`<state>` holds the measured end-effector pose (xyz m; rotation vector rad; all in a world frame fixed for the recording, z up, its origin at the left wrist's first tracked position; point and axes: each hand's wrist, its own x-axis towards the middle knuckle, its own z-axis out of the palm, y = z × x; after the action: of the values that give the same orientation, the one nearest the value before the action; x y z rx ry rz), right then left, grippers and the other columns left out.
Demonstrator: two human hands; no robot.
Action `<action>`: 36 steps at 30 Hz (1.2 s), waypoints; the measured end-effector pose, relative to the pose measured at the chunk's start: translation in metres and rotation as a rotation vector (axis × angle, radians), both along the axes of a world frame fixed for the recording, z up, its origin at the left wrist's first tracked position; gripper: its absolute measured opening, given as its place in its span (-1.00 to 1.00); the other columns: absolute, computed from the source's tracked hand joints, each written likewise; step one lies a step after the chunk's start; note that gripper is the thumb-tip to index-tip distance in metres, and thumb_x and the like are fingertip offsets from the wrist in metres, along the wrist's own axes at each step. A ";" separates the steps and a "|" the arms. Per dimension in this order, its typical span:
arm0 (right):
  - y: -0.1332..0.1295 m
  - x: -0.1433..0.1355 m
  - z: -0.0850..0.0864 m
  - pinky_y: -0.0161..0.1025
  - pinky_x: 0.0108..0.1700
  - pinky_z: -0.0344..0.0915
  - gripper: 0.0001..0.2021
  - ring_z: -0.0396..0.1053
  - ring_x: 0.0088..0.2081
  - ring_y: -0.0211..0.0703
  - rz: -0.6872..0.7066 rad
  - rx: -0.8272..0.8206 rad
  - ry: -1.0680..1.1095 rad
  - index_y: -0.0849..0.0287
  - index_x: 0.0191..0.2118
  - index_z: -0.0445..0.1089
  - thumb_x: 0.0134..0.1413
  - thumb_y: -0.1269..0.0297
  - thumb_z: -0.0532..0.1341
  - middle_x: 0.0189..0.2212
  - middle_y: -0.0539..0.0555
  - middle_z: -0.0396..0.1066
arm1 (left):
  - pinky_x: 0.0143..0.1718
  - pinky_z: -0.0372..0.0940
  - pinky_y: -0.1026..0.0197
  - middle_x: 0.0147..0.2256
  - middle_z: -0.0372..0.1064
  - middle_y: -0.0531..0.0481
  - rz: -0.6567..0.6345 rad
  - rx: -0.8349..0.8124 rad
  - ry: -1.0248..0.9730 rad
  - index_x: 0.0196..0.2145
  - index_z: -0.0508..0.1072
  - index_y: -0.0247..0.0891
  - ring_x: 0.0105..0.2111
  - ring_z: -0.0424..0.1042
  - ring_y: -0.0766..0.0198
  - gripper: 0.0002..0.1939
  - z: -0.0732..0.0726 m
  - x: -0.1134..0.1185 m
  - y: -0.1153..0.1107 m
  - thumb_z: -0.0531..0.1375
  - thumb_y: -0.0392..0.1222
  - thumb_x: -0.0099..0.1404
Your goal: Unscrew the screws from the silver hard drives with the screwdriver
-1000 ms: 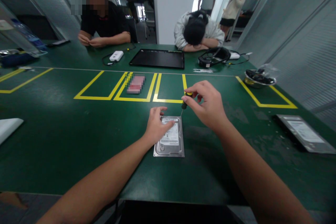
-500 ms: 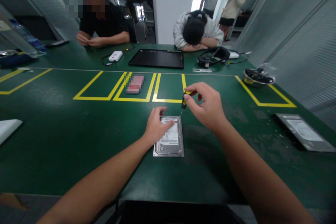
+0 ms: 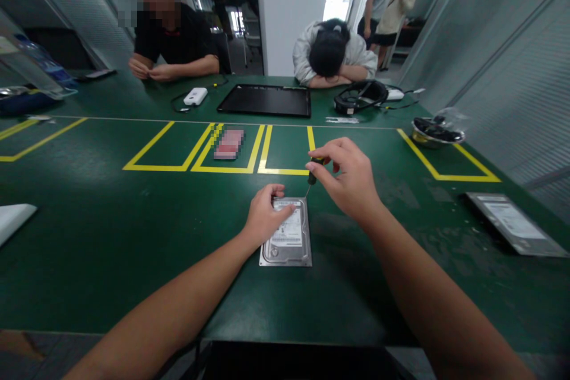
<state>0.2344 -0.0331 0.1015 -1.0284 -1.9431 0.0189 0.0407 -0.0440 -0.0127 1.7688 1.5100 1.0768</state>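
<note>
A silver hard drive point(image 3: 289, 249) with a white label lies flat on the green table point(image 3: 146, 237) in front of me. My left hand point(image 3: 267, 214) grips its upper left part, the thumb across the label and the fingers at the far left edge. In my right hand point(image 3: 345, 175) is a small black and yellow screwdriver point(image 3: 312, 177), pinched at the handle between thumb and fingers. The screwdriver points down, its thin tip at the drive's far right corner.
A second drive point(image 3: 512, 222) lies at the right, below a metal bowl point(image 3: 434, 133) of dark parts. Yellow tape point(image 3: 155, 167) marks areas on the table. Beyond are a black panel point(image 3: 267, 100), a coiled cable point(image 3: 360, 97) and two seated people. A white object sits at the left edge.
The fingers of my right hand have shifted around the screwdriver's handle, covering more of its top. My left hand and the drive stay in place. Two people in the background have moved closer together.
</note>
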 end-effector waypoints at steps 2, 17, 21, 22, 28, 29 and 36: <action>0.001 0.000 -0.001 -0.21 -0.29 0.30 -0.88 0.41 -0.26 -0.15 0.010 0.015 -0.006 0.16 -0.20 0.49 0.12 0.38 0.24 -0.29 0.08 0.47 | -0.08 0.36 0.02 -0.18 0.46 -0.09 -0.001 -0.006 0.000 -0.02 0.40 -0.27 -0.15 0.46 0.10 -0.52 0.000 0.000 0.000 0.36 -0.16 0.10; 0.002 0.000 -0.002 -0.20 -0.29 0.32 -0.80 0.41 -0.29 -0.16 0.070 0.039 0.019 0.20 -0.16 0.47 0.10 0.48 0.17 -0.28 0.09 0.49 | -0.08 0.36 0.04 -0.17 0.46 -0.09 -0.011 0.001 0.003 -0.02 0.40 -0.26 -0.14 0.46 0.11 -0.52 -0.003 0.000 0.001 0.36 -0.16 0.10; 0.002 -0.001 -0.003 -0.20 -0.29 0.31 -0.81 0.41 -0.29 -0.16 0.063 0.035 0.017 0.20 -0.15 0.46 0.11 0.45 0.18 -0.28 0.08 0.50 | -0.09 0.36 0.04 -0.17 0.46 -0.09 -0.009 0.000 0.000 -0.02 0.40 -0.27 -0.15 0.46 0.11 -0.52 -0.002 0.000 0.001 0.36 -0.16 0.10; 0.001 -0.001 -0.003 -0.20 -0.30 0.31 -0.85 0.41 -0.29 -0.16 0.061 0.034 0.011 0.19 -0.18 0.46 0.12 0.41 0.20 -0.29 0.08 0.49 | -0.09 0.36 0.05 -0.17 0.46 -0.09 -0.009 -0.001 -0.002 -0.02 0.40 -0.27 -0.14 0.46 0.11 -0.52 -0.002 0.000 0.001 0.36 -0.16 0.10; 0.002 0.001 -0.001 -0.21 -0.31 0.30 -0.90 0.39 -0.31 -0.17 0.038 0.033 0.002 0.15 -0.24 0.48 0.13 0.38 0.23 -0.34 0.06 0.45 | -0.08 0.36 0.05 -0.17 0.46 -0.09 -0.011 0.000 -0.001 -0.03 0.40 -0.26 -0.14 0.46 0.11 -0.52 -0.002 0.000 0.001 0.36 -0.17 0.10; 0.002 0.001 0.000 -0.21 -0.31 0.29 -0.89 0.39 -0.30 -0.17 0.052 0.032 0.002 0.15 -0.24 0.48 0.13 0.41 0.21 -0.34 0.06 0.46 | -0.08 0.35 0.05 -0.17 0.46 -0.09 -0.010 -0.001 0.001 -0.03 0.40 -0.26 -0.14 0.46 0.11 -0.53 -0.001 0.000 0.001 0.36 -0.17 0.10; 0.001 0.000 -0.002 -0.20 -0.31 0.28 -0.77 0.41 -0.32 -0.16 0.002 0.006 0.040 0.18 -0.14 0.43 0.04 0.45 0.20 -0.27 0.06 0.51 | -0.10 0.35 0.06 -0.17 0.46 -0.09 -0.008 -0.002 0.019 -0.03 0.40 -0.27 -0.15 0.46 0.11 -0.53 -0.001 0.000 0.000 0.35 -0.17 0.10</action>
<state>0.2346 -0.0320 0.0990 -1.0155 -1.9067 0.0346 0.0411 -0.0436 -0.0135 1.7868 1.5134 1.0577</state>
